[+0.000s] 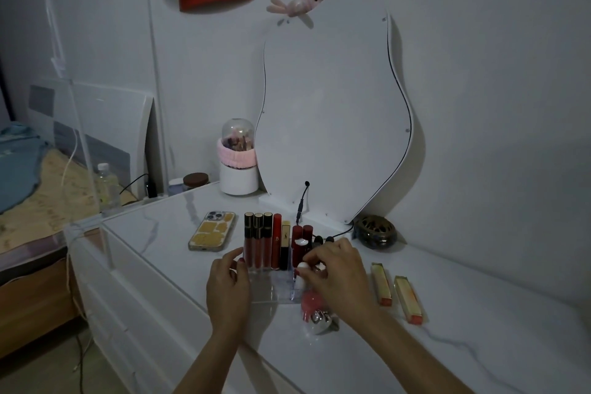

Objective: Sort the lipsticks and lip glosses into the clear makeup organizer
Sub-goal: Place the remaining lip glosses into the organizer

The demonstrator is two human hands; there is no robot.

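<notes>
The clear makeup organizer (267, 293) stands on the white dresser top, with several dark-capped lip glosses (257, 240) and red lipsticks (276, 241) upright in its back slots. My left hand (227, 285) rests against the organizer's left side, fingers curled on its edge. My right hand (335, 272) is closed on a small white-capped tube (301, 275), held over the organizer's right compartments. A pink round item (311, 304) and a silvery white one (319, 321) lie just in front of the organizer. Two gold tubes with orange ends (382, 285) (409, 299) lie to the right.
A phone in a yellow case (212, 231) lies left of the organizer. Behind it a wavy white mirror (329, 105) leans on the wall, with a black cable (302, 201), a dark ornate bowl (375, 231) and a white domed jar (239, 158). The dresser's front edge runs diagonally at the left.
</notes>
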